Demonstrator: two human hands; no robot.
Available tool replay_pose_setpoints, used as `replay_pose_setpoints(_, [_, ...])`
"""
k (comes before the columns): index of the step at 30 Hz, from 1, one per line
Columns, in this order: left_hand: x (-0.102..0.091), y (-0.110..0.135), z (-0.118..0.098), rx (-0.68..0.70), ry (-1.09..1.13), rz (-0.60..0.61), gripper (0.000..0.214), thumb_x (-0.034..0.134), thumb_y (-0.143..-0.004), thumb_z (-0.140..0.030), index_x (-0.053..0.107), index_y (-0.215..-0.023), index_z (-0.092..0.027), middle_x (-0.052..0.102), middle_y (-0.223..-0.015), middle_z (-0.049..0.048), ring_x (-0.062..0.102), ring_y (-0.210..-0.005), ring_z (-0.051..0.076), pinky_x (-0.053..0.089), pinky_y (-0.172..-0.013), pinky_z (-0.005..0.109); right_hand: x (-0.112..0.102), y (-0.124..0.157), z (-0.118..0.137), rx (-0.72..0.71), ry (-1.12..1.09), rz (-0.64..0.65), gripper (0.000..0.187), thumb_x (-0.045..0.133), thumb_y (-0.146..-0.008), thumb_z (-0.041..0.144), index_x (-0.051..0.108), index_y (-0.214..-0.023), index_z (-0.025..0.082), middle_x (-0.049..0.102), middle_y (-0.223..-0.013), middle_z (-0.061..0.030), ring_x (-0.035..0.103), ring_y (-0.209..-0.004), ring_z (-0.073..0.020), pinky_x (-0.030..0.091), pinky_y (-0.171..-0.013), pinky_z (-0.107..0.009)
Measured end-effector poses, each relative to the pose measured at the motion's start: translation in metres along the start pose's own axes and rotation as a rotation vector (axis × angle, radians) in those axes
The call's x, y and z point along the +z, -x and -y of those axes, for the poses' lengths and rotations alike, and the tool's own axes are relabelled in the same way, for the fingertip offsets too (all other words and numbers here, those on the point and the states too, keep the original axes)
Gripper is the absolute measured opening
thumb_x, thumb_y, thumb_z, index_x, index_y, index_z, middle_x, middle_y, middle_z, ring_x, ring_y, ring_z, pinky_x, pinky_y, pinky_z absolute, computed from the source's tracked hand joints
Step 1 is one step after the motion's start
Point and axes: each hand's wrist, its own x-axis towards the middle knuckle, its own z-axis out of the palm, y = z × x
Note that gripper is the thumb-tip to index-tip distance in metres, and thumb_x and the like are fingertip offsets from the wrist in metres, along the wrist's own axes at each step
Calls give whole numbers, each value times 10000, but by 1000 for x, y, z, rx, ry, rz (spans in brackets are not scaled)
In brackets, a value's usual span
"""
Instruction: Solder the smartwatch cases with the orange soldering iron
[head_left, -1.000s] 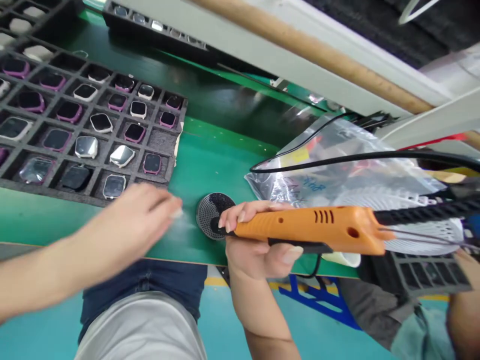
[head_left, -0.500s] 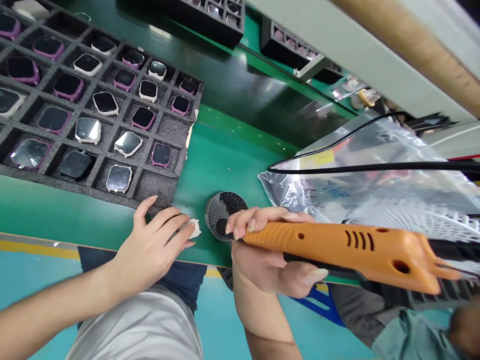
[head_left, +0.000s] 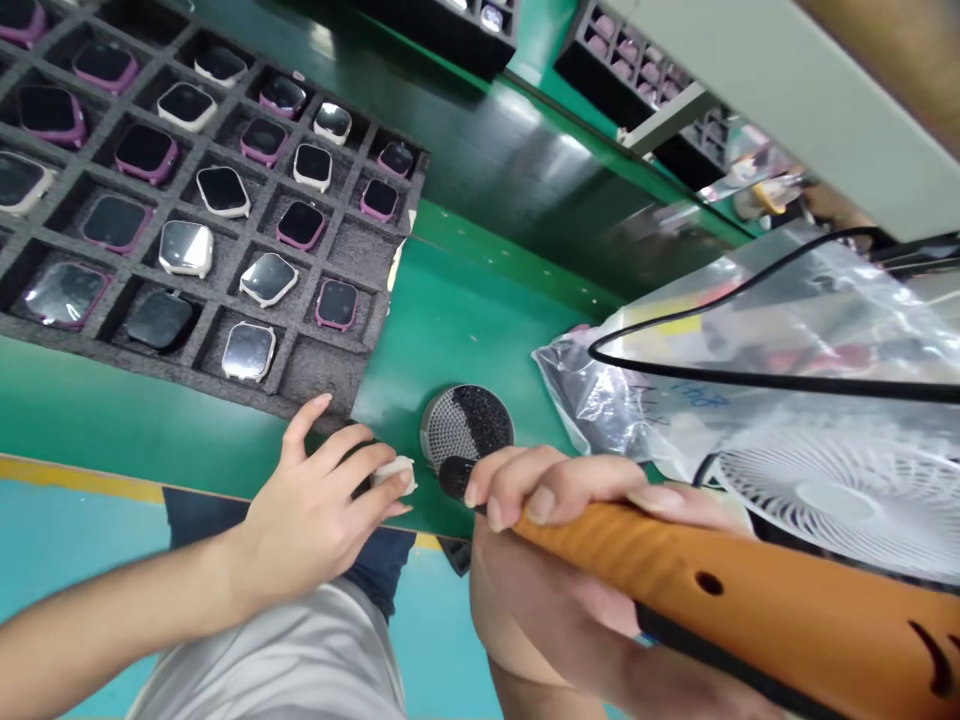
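My left hand is closed around a small white watch case at the front edge of the green bench; the fingers hide most of the case. My right hand grips an orange electric screwdriver, fingers over its top. The black nose of the tool points down to the left, at the front rim of a round perforated dish. Tiny black pieces, probably screws, lie heaped in that dish. The tool's tip cannot be made out.
At left, a dark foam tray holds several purple and white watches in its compartments. A plastic bag, a black cable and a white fan are at right. More trays stand at the back, below a pale shelf edge.
The orange screwdriver has swung nearer to me, its rear end now out of view. Its nose has come down to the dish's front rim. The left hand still holds the white case.
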Motion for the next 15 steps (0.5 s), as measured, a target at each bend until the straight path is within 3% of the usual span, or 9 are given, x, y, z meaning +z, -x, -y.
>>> replay_pose_setpoints(2, [2,-1,1,-2,-8,-25,178,730,-1061,-359,773,-1212,-274,792,-1229,18,681,-1195,241,125,-1380,622,4,4,-3,11,5,-6,557,372,-1065,719,670,-1235,281,632,-887,10,631,-691,-172,554,-596,-412])
replay_pose_setpoints(4, [3,-1,2,7,-10,-32,201,745,-1053,-409,775,-1192,-268,792,-1213,16,681,-1183,236,123,-1386,622,7,6,-3,15,31,-6,462,491,-1054,670,657,-1251,287,628,-889,17,625,-686,-171,555,-593,-412])
replay_pose_setpoints(8, [3,-2,2,11,-10,-27,163,747,-1052,-387,778,-1162,-269,801,-1131,-14,682,-1100,215,137,-1393,613,9,5,0,43,103,42,390,615,-1021,623,675,-1234,301,634,-897,20,639,-678,-191,576,-587,-450])
replay_pose_setpoints(11, [3,-3,1,4,-9,-33,118,735,-1053,-330,782,-1139,-264,803,-1117,-18,677,-1070,209,168,-1387,606,10,5,-1,9,127,12,393,594,-1024,642,675,-1207,303,628,-882,23,629,-644,-187,570,-561,-448])
replay_pose_setpoints(15, [3,-4,1,5,-11,-36,119,728,-1056,-328,786,-1133,-259,806,-1110,-9,674,-1067,210,188,-1380,611,12,6,-8,14,134,-1,534,431,-1029,750,655,-1212,301,622,-874,15,633,-640,-185,575,-547,-449])
